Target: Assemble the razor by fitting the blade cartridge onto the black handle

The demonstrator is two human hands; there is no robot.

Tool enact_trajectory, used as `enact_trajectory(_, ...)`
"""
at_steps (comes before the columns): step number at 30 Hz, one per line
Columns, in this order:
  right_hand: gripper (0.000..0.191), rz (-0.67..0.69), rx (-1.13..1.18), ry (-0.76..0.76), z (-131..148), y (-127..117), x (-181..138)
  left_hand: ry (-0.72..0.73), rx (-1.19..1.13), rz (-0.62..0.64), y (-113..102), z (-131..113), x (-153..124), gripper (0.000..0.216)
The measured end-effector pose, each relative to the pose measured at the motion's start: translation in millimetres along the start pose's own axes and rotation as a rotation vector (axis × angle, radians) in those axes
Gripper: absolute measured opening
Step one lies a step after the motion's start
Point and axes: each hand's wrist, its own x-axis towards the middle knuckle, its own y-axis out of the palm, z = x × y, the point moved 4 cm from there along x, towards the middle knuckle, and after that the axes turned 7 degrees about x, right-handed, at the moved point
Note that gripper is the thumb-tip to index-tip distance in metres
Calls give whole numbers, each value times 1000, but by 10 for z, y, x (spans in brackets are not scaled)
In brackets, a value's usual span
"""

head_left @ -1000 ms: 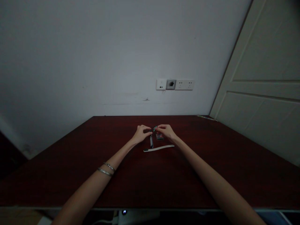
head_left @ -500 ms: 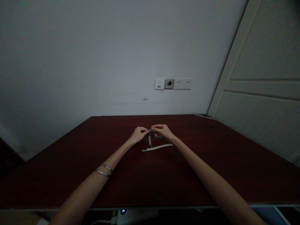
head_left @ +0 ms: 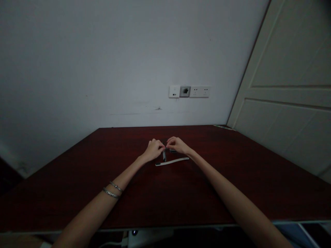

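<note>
My left hand [head_left: 154, 148] is closed in a pinch, its fingertips meeting those of my right hand [head_left: 178, 145], which pinches too. What lies between the fingertips is small, dark and mostly hidden. A short black-and-pale strip [head_left: 164, 156] runs toward me from just below the fingertips; whether it joins the held piece I cannot tell. Under my right hand a small dark flat rectangular piece [head_left: 172, 151] is partly covered. Nearer to me, a long, slim, slightly curved white strip [head_left: 172, 162] with a dark left end lies on the table.
The dark red wooden table [head_left: 165, 196] reaches back to a pale wall with a row of sockets [head_left: 189, 91]. A white panelled door [head_left: 284, 93] stands at the right. Below the table's front edge, a pale device [head_left: 151, 237] and a white cable [head_left: 111, 244] show.
My two hands have drawn closer together and slightly lower, with the fingertips now meeting over the small piece. My right hand covers more of the flat dark rectangle. The view has shifted slightly.
</note>
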Motion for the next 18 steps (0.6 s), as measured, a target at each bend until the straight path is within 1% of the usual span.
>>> enact_trajectory(3,13,-27,-61,61,-90,-43,3,-30,-10,-52,-13,27,-2,28)
enact_trajectory(5,14,-50,-105,109,-170,-77,-7,-58,-17,-80,-22,52,0,28)
enact_trajectory(10,14,-58,-164,194,-341,-108,-48,-103,-34,-81,-8,96,2,24)
enact_trajectory(18,12,-54,-189,145,-448,-115,-39,-118,3,-58,-36,59,-20,24)
